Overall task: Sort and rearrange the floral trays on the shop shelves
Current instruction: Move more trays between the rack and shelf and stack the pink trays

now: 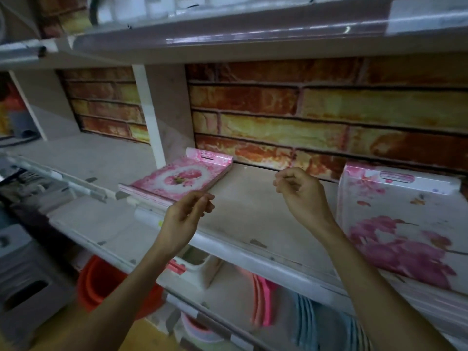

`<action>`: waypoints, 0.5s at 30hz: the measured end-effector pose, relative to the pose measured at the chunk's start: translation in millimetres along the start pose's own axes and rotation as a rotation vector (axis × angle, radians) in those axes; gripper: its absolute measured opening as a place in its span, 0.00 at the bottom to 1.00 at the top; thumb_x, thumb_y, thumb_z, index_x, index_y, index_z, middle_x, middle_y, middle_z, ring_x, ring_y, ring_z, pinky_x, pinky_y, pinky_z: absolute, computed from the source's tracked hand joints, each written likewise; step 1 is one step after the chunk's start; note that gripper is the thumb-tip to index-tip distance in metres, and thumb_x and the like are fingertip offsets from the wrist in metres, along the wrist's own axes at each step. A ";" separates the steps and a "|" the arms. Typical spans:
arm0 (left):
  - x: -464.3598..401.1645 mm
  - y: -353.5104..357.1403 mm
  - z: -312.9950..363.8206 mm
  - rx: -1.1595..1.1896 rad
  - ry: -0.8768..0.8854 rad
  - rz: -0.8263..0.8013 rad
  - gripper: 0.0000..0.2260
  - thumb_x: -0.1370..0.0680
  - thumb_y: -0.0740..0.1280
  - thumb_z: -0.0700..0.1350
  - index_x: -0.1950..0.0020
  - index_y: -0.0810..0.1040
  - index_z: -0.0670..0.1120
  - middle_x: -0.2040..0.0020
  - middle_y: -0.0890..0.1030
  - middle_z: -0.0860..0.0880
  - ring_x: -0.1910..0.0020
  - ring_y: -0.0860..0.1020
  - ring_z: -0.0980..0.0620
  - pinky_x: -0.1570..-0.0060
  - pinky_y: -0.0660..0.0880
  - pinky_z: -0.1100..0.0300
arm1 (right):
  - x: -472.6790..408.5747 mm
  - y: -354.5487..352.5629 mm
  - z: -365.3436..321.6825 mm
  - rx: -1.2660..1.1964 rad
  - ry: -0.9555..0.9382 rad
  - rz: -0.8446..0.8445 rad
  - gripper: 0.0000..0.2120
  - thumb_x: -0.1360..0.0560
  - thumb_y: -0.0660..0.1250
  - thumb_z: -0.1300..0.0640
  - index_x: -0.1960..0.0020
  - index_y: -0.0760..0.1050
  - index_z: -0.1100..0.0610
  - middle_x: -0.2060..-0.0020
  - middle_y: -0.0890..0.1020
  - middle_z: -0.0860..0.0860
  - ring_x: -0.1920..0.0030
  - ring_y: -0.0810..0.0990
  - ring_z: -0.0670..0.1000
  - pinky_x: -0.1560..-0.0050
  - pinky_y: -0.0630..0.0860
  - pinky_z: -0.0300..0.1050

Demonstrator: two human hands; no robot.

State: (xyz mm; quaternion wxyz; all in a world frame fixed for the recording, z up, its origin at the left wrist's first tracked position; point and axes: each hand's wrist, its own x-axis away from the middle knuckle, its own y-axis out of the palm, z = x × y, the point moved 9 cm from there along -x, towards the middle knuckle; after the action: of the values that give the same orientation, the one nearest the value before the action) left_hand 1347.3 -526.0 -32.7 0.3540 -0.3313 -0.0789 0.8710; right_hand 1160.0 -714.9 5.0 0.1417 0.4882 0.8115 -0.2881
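A stack of pink floral trays (182, 177) lies flat on the middle shelf (253, 219), close to the white upright divider. Just in front of its near right corner hovers my left hand (186, 215), fingers loosely curled and holding nothing; whether it touches the stack I cannot tell. A larger white tray with pink orchids (400, 224) lies at the right end of the same shelf. My right hand (301, 193) hangs above the bare shelf between the two piles, fingers curled, holding nothing.
A brick-pattern back wall (329, 110) closes the shelf behind. Another shelf (228, 39) hangs low overhead. Below are orange buckets (101, 282), pink and blue plastic plates (291, 310) and a grey stool (22, 282) at the left.
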 end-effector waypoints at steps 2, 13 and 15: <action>-10.7 -16.8 -14.8 -0.032 0.034 -0.049 0.09 0.18 0.61 0.44 0.45 0.80 0.46 0.54 0.83 0.54 0.52 0.82 0.55 0.50 0.78 0.62 | -5.4 23.4 -0.4 0.012 0.042 0.000 0.07 0.24 0.66 0.57 0.55 0.77 0.46 0.56 0.84 0.47 0.53 0.83 0.48 0.48 0.80 0.50; -53.7 -66.3 -94.1 -0.520 0.454 -0.306 0.12 0.21 0.64 0.49 0.42 0.80 0.44 0.48 0.81 0.48 0.49 0.78 0.50 0.50 0.76 0.55 | -28.6 121.7 18.8 -0.069 0.268 0.049 0.07 0.22 0.66 0.59 0.56 0.79 0.49 0.58 0.85 0.52 0.57 0.84 0.49 0.49 0.81 0.49; -58.5 -67.5 -113.1 -0.656 0.503 -0.340 0.14 0.22 0.65 0.51 0.42 0.80 0.44 0.47 0.81 0.47 0.49 0.78 0.48 0.50 0.76 0.52 | -31.1 135.6 28.8 -0.086 0.321 0.054 0.06 0.22 0.66 0.61 0.55 0.79 0.52 0.57 0.85 0.54 0.59 0.84 0.49 0.50 0.81 0.48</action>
State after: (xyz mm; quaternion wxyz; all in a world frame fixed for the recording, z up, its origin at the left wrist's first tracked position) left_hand 1487.9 -526.4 -64.0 0.3766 -0.6098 -0.3158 0.6217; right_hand 1292.1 -706.0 -46.6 0.0388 0.5429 0.8219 -0.1677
